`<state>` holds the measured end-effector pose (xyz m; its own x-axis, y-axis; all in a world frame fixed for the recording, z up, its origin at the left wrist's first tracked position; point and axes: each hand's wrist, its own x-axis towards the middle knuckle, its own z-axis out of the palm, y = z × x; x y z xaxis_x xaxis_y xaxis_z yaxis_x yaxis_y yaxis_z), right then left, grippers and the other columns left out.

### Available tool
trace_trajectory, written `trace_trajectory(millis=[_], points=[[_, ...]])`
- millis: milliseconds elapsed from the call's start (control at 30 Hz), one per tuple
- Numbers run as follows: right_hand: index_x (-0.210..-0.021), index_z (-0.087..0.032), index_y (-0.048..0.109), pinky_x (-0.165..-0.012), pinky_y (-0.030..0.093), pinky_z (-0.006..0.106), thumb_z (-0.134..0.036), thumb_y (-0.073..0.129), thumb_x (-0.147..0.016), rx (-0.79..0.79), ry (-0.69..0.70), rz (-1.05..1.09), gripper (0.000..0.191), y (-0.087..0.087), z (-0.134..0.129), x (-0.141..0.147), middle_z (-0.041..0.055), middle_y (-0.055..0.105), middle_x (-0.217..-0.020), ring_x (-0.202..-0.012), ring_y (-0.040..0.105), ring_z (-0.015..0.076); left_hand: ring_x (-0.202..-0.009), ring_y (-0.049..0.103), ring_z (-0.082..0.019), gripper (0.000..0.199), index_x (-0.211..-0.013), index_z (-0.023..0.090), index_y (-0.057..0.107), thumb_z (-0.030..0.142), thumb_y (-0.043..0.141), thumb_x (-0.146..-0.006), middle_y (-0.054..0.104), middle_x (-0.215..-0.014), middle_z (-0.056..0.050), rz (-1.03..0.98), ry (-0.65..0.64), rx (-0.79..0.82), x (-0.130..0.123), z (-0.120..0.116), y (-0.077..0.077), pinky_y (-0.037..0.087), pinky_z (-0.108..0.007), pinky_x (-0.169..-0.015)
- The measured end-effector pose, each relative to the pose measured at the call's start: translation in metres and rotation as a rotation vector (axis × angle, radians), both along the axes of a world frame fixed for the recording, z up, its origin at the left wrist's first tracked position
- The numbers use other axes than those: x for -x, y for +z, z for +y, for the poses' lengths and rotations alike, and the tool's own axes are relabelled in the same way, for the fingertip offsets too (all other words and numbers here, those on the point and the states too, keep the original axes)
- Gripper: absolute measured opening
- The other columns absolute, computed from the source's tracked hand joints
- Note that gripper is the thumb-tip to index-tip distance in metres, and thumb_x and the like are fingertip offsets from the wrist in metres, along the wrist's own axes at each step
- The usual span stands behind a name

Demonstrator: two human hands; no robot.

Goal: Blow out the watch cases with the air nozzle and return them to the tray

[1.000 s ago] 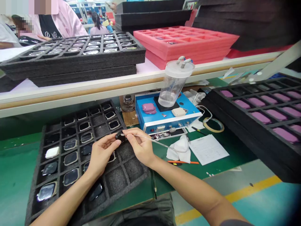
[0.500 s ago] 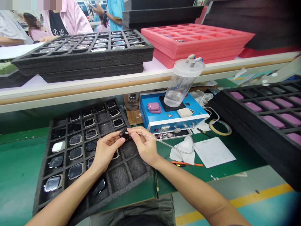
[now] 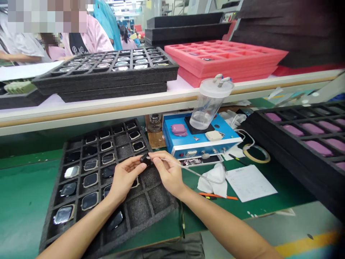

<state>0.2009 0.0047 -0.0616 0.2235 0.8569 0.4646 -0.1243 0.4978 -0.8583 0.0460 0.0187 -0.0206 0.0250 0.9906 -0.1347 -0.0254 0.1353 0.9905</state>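
Pinching a small black piece (image 3: 145, 159) between thumb and fingers of the left hand (image 3: 126, 177), near the frame's centre, above the black tray (image 3: 138, 212); gripping a clear tube (image 3: 199, 174) narrowly in the right hand (image 3: 169, 175), close beside the piece.

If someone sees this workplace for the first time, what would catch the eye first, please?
Probably the bright red trays stacked on the shelf, then the blue box below it, carrying a clear canister. In the middle, over a black foam tray, the left hand grips a small black piece, and the right hand pinches a thin clear tube.
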Motion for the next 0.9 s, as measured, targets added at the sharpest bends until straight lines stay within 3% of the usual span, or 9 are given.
trace_trajectory(millis=[200, 500, 900], points=[[-0.098, -0.024, 0.077, -0.085, 0.063, 0.031, -0.029, 0.063, -0.097, 0.005, -0.005, 0.008, 0.014, -0.0003, 0.0001, 0.0018, 0.0069, 0.076, -0.103, -0.097, 0.073, 0.0184, -0.087, 0.076, -0.020, 0.046, -0.093, 0.019, 0.082, 0.040, 0.098, -0.055, 0.083, -0.094, -0.006, -0.037, -0.039, -0.002, 0.0011, -0.0005, 0.0014, 0.059, -0.032, -0.089], [-0.098, -0.023, 0.077, -0.084, 0.063, 0.029, -0.028, 0.064, -0.097, 0.001, 0.008, 0.030, 0.014, -0.0002, 0.0008, 0.0013, 0.0069, 0.075, -0.103, -0.097, 0.073, 0.0174, -0.076, 0.072, -0.016, 0.048, -0.095, 0.018, 0.082, 0.036, 0.098, -0.054, 0.081, -0.086, -0.004, -0.005, 0.005, 0.003, 0.0012, 0.0002, -0.0004, 0.058, -0.028, -0.079], [-0.097, -0.024, 0.076, -0.084, 0.063, 0.030, -0.030, 0.064, -0.097, 0.001, 0.001, 0.024, 0.014, 0.0002, 0.0010, 0.0010, 0.0069, 0.075, -0.102, -0.097, 0.073, 0.0179, -0.076, 0.071, -0.015, 0.046, -0.095, 0.018, 0.082, 0.036, 0.098, -0.055, 0.080, -0.085, -0.004, -0.003, 0.009, 0.007, 0.0002, 0.0003, 0.0011, 0.057, -0.027, -0.078]])
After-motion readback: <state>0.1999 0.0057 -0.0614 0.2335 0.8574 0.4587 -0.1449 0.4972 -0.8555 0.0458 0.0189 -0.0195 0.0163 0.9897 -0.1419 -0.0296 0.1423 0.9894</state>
